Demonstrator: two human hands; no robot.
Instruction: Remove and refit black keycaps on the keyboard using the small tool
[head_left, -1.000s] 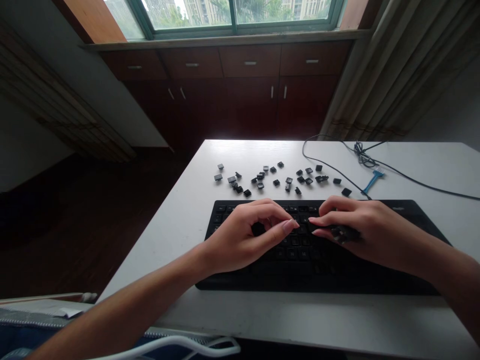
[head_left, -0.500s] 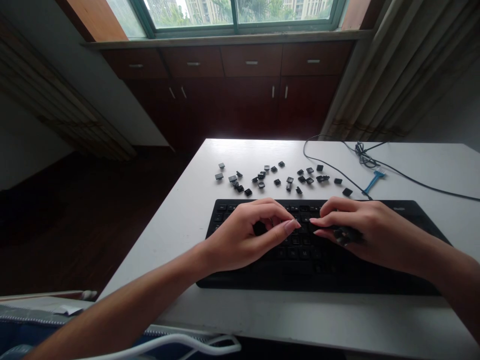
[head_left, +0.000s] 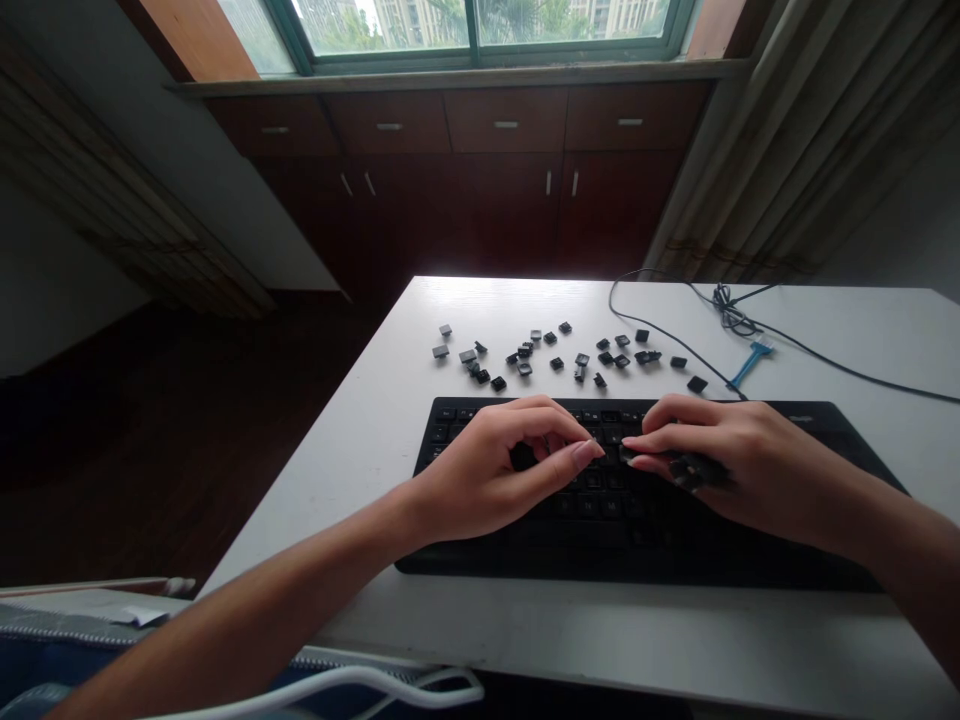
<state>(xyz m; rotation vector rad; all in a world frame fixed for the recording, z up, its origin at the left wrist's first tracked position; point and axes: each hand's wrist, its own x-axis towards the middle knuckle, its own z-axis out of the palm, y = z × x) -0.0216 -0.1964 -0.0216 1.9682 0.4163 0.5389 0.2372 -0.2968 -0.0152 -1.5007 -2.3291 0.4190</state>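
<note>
My grip: right hand [head_left: 750, 450] holds a dark object [head_left: 701, 469]; left hand [head_left: 495, 470] is pinched narrow, whether on anything I cannot tell. The black keyboard [head_left: 660, 550] lies under both, keycaps [head_left: 697, 384] scattered beyond.

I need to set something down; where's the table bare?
White table: bare between its left edge, the left forearm and black keyboard; also before the keyboard. Crowded behind: square black keycaps, thin black cable, blue T-shaped tool.

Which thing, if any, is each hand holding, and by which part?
The right hand holds a dark object, partly hidden, so its gripped part cannot be told. Whether the left hand holds anything is unclear.
</note>
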